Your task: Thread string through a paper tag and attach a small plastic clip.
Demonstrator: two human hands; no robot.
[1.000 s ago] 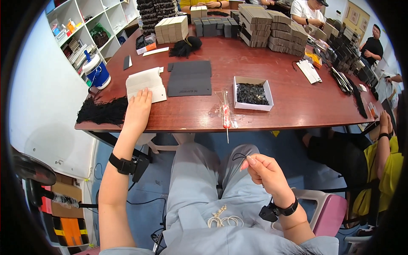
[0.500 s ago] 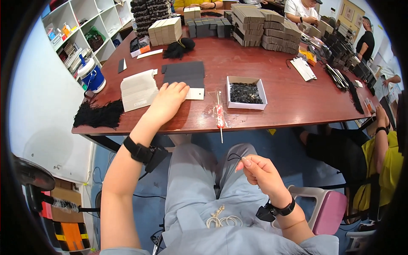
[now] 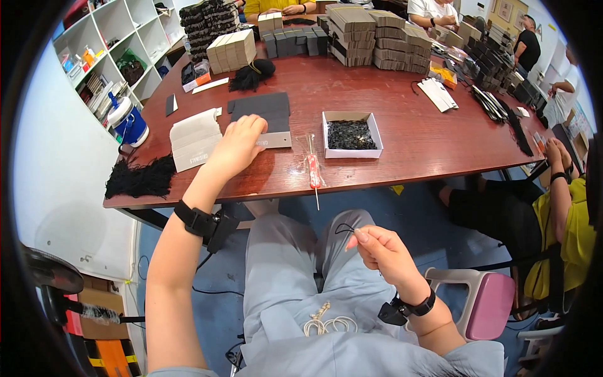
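Your L hand (image 3: 240, 146): curled over dark cards (image 3: 262, 108) on table (image 3: 414, 141); pinch unclear.
Your R hand (image 3: 384, 252): pinching cord (image 3: 342, 227) above lap (image 3: 282, 251).
Step, prob.: card pickup; next calls for parting 1 card.

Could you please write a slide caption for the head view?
Left hand at dark cards, right hand pinching a looped black cord.

Pretty sure this is a small hand-assembly workshop: big red-brown table (image 3: 421, 138) loaded with stacked card bundles (image 3: 352, 38), an open white box (image 3: 353, 154) of little black bits (image 3: 352, 134), a red-handled tool (image 3: 314, 171) lying out, cubby shelving (image 3: 139, 14) with odds and ends (image 3: 88, 58), and several other people (image 3: 575, 220) around the table.
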